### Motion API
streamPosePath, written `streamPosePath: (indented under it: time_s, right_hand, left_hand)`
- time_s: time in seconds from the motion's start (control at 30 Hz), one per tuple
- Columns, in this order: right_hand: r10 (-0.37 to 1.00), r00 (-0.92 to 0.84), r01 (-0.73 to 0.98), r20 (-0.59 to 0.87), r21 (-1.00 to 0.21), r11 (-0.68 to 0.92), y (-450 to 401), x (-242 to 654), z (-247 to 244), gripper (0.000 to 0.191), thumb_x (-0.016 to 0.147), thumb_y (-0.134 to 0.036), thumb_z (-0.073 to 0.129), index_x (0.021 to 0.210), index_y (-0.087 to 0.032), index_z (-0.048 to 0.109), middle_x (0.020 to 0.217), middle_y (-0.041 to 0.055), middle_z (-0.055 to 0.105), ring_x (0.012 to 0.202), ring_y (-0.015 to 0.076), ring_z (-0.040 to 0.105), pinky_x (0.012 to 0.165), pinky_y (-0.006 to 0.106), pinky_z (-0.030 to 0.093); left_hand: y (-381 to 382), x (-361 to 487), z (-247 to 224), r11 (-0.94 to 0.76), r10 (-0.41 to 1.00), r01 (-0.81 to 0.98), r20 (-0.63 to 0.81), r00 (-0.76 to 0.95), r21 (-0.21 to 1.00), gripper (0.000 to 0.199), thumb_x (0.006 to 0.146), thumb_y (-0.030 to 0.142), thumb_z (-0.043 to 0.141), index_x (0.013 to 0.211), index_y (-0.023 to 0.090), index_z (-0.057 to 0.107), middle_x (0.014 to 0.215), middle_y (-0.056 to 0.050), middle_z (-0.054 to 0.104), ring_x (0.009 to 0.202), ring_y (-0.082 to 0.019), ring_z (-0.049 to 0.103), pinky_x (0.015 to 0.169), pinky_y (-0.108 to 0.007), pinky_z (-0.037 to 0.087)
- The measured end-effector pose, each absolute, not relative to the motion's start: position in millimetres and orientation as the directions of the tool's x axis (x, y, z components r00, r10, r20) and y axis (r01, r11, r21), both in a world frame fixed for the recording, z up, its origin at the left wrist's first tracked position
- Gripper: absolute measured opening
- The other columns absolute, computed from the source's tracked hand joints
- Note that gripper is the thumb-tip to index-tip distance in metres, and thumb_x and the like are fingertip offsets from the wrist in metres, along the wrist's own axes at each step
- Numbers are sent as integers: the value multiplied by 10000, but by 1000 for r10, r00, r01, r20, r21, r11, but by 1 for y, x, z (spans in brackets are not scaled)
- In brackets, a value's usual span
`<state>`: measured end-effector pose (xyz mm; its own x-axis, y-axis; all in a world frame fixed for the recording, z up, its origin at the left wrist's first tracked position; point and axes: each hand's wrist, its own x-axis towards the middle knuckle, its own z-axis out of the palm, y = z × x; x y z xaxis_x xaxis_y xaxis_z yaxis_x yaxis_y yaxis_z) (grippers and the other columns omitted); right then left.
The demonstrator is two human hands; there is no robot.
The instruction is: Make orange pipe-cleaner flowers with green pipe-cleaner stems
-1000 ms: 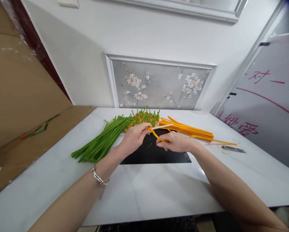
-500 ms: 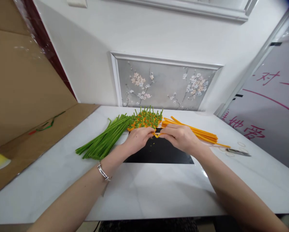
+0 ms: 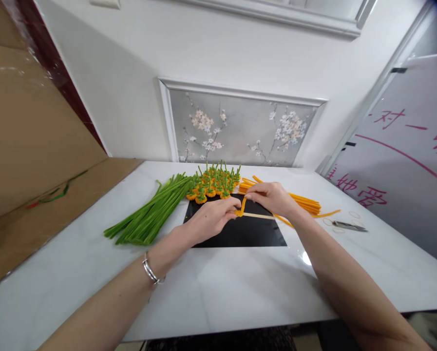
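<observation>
Orange pipe cleaner (image 3: 242, 206) — pinched by left hand (image 3: 213, 220) and right hand (image 3: 273, 197) fingers — against a stick (image 3: 258, 215).

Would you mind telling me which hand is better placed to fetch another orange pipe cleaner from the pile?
Probably the right hand: it hovers just in front of the orange pipe cleaners, while the left hand is farther away, pinching the thin stick.

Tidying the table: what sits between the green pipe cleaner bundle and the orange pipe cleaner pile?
In the head view, a cluster of small orange pieces with green stems sits between the green bundle and the orange pile.
</observation>
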<state>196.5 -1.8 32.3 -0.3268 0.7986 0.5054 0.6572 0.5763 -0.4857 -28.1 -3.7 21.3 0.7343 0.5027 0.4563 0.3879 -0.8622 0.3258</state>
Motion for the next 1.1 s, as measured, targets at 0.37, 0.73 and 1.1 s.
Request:
streamPosePath:
  time_s: [0.37, 0.73, 1.1]
  right_hand:
    - [758, -571, 655, 315, -381, 652, 0, 182, 0, 256, 896, -279, 517, 678, -182, 609, 616, -22, 602, 567, 102, 518, 581, 227, 384]
    - [703, -660, 702, 264, -116, 703, -28, 160, 21, 238, 897, -253, 537, 684, -174, 606, 665, 10, 639, 607, 124, 559, 569, 240, 319]
    - [655, -471, 726, 591, -162, 668, -14, 176, 27, 179, 922, -306, 515, 955, -214, 665, 904, 40, 691, 792, 157, 632, 713, 258, 450]
  left_hand:
    - [14, -35, 15, -815, 579, 441, 554, 598, 376, 366, 874, 141, 486, 1217, 226, 581, 1216, -35, 650, 1063, -167, 632, 916, -274, 484]
    - [23, -44, 9, -776, 618, 549, 548, 564, 311, 278, 869, 147, 513, 1096, 205, 665, 1090, -44, 709, 974, -189, 663, 862, -287, 498]
    - [21, -44, 16, -829, 559, 484, 437, 704, 282, 248, 880, 146, 504, 1058, 198, 667, 1011, -33, 726, 895, -168, 670, 790, -254, 487]
